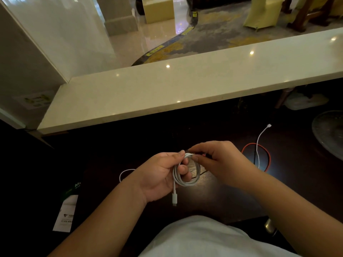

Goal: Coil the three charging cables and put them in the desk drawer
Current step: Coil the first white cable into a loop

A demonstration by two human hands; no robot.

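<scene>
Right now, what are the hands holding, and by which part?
Both hold the white coil: the left hand grips its left side, loops round the fingers, and the right hand pinches its top.

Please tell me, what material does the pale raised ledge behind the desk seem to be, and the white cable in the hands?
The pale raised ledge looks like polished stone, maybe marble: it reflects the ceiling lights sharply. The coiled white cable looks like smooth matte plastic or rubber: it bends softly into loops without kinks.

Left hand (159, 175) curled in a closed grip, right hand (219, 158) pinching beside its fingertips.
</scene>
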